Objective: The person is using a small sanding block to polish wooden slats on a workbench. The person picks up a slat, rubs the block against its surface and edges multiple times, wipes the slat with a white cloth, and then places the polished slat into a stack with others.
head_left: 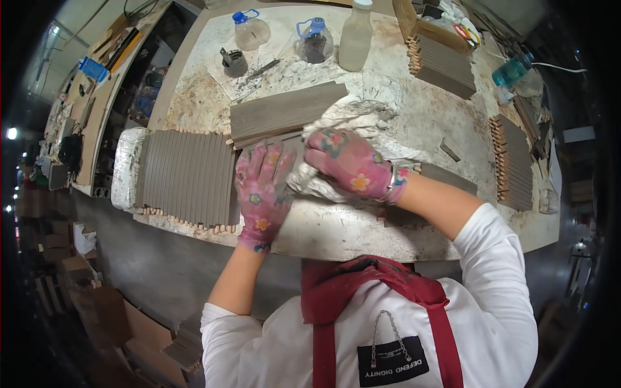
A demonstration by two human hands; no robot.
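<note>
passable: tabletop (446,119) right of cloth (359,115) | blocked: slat row (187,174) left, bottles (356,40) beyond

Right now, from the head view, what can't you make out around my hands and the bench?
All in the head view:
- Left hand: palm hidden by its own back.
- Right hand: fingertips hidden behind its curled fingers; the palm too.
- Wide grey-brown board: lower right corner covered by the white cloth.
- Brown box: some contents too small and jumbled to identify.
</note>
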